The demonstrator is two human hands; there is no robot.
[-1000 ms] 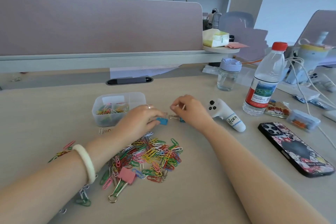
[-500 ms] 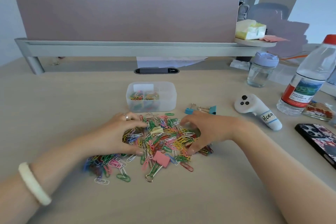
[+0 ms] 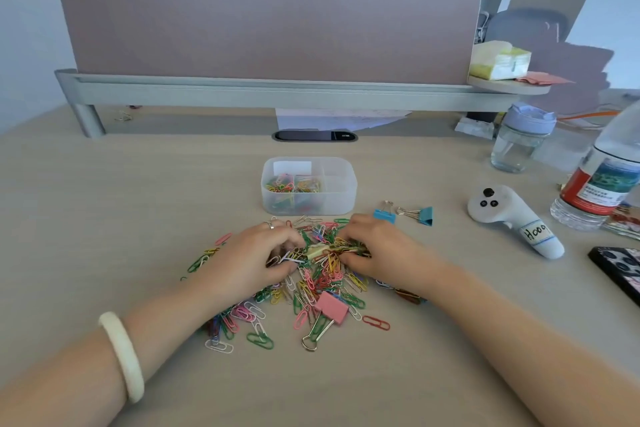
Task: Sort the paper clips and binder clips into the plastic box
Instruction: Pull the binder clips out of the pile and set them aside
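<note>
A heap of coloured paper clips (image 3: 322, 282) lies on the desk in front of me. My left hand (image 3: 252, 260) and my right hand (image 3: 377, 250) both sit on the heap, fingers curled round bunches of clips and facing each other. A yellow binder clip (image 3: 317, 251) shows between them. A pink binder clip (image 3: 331, 307) lies at the near side of the heap. Two blue binder clips (image 3: 385, 215) (image 3: 424, 215) rest beyond my right hand. The clear plastic box (image 3: 341, 184) stands just behind the heap, with paper clips in its left compartment.
A white controller (image 3: 512, 218) lies to the right, with a water bottle (image 3: 602, 184), a lidded glass jar (image 3: 519, 142) and a phone (image 3: 620, 270) further right. A grey partition (image 3: 270, 24) on a rail closes off the back of the desk.
Both hands left the blue binder clips beside the box and came down onto the heap. Since half a second ago they have drawn closer together, curling round clips.
</note>
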